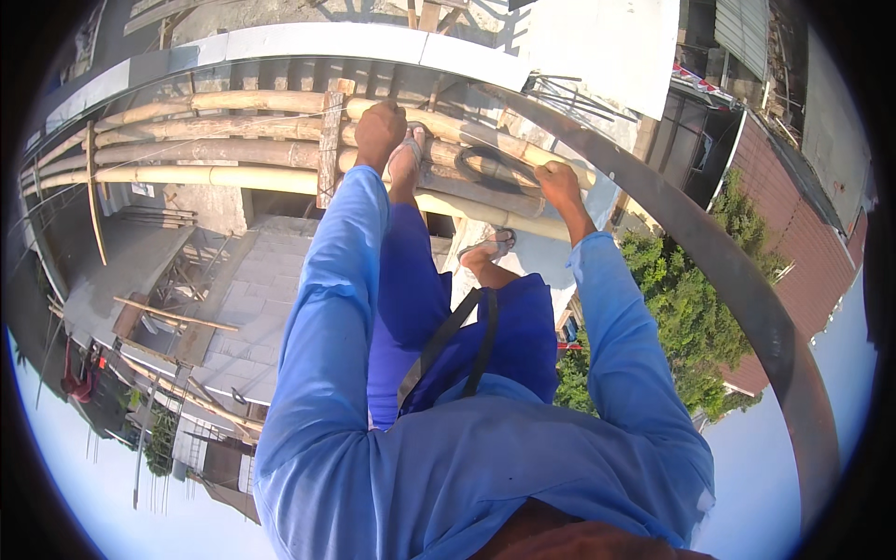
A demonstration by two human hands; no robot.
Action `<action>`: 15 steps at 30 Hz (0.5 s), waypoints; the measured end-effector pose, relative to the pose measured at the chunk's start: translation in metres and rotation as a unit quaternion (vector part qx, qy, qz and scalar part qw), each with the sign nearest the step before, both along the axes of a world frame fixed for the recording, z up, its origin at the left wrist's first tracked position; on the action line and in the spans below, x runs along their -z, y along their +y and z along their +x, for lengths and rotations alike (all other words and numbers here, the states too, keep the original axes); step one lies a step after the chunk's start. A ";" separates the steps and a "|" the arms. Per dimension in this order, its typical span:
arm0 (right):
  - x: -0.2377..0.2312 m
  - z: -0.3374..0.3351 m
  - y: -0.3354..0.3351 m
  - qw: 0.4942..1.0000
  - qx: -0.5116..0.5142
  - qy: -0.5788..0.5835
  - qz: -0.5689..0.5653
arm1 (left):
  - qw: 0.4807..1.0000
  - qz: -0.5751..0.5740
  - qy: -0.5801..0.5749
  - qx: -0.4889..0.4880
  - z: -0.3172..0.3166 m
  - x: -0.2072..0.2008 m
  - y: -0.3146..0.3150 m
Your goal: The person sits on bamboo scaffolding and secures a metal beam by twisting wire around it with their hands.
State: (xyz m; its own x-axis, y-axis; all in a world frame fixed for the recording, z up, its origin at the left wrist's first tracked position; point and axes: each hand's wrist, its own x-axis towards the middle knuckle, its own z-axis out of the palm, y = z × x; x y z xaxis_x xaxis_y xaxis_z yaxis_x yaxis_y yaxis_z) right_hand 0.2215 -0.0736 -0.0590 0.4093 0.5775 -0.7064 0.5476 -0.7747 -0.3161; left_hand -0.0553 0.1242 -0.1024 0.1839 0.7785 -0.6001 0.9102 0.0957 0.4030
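Note:
My left hand [381, 133] is closed in a fist above the bamboo poles [252, 128], beside my sandalled left foot [405, 161]. A thin pale string [224, 123] stretches from the far left to this fist and appears gripped in it. Off to the right, my right hand [559, 184] is also closed, over the poles' right end; what its fingers hold is too small to make out. Between the hands, a black coil [495, 169] lies on the poles. A short wooden board [330, 147] crosses them just left of my left hand.
My right foot [489, 245] rests on a pale ledge below the poles. A long dark beam [709, 219] curves down the right side. Far below are a grey paved surface [261, 299], green trees [681, 299] and a reddish roof [793, 280]. A white ledge [308, 42] runs beyond the poles.

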 end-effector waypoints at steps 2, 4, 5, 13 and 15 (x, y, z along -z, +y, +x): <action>0.006 0.001 0.005 1.000 -0.001 -0.007 -0.016 | 0.999 0.030 0.009 0.020 -0.017 0.020 0.015; 0.017 0.001 0.008 1.000 -0.009 -0.012 -0.011 | 0.995 0.072 0.034 0.062 -0.037 0.053 0.031; 0.026 0.001 0.010 1.000 -0.012 -0.013 -0.007 | 0.993 0.069 0.051 0.077 -0.044 0.065 0.038; 0.169 0.013 0.000 0.999 0.006 -0.051 -0.001 | 0.984 0.037 -0.003 0.173 -0.009 0.160 0.045; 0.201 0.022 -0.006 0.997 0.015 -0.073 0.016 | 0.983 0.028 -0.054 0.172 0.019 0.183 0.039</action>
